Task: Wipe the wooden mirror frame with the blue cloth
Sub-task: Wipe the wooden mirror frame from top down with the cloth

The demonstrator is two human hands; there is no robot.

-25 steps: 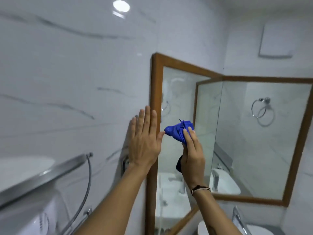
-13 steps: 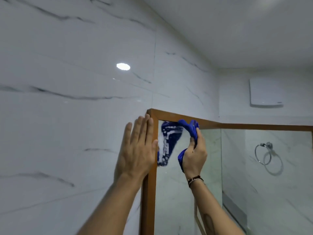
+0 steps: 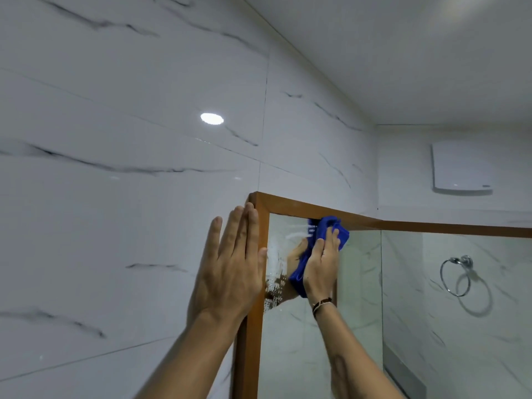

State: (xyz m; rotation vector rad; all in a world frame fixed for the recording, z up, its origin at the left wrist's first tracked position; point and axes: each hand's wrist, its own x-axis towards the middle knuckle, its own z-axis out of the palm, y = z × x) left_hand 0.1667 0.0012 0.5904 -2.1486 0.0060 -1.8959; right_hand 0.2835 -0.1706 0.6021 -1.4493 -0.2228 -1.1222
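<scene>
The wooden mirror frame (image 3: 290, 205) is a brown border around a wall mirror; its top left corner is in the middle of the view. My right hand (image 3: 321, 266) grips the bunched blue cloth (image 3: 329, 226) and presses it against the top rail and the glass just below it. My left hand (image 3: 230, 272) lies flat with fingers spread on the white wall, its thumb side against the frame's left upright. White smears mark the glass (image 3: 276, 257) between my hands.
White marble-look tiles (image 3: 129, 197) cover the wall to the left. A chrome towel ring (image 3: 457, 276) hangs at the right. A white box (image 3: 462, 168) is mounted high on the far wall. The ceiling is close above.
The view has tilted upward from the mirror's middle to its top corner. My right hand has carried the cloth up and rightward onto the top rail. My left hand stays by the left upright.
</scene>
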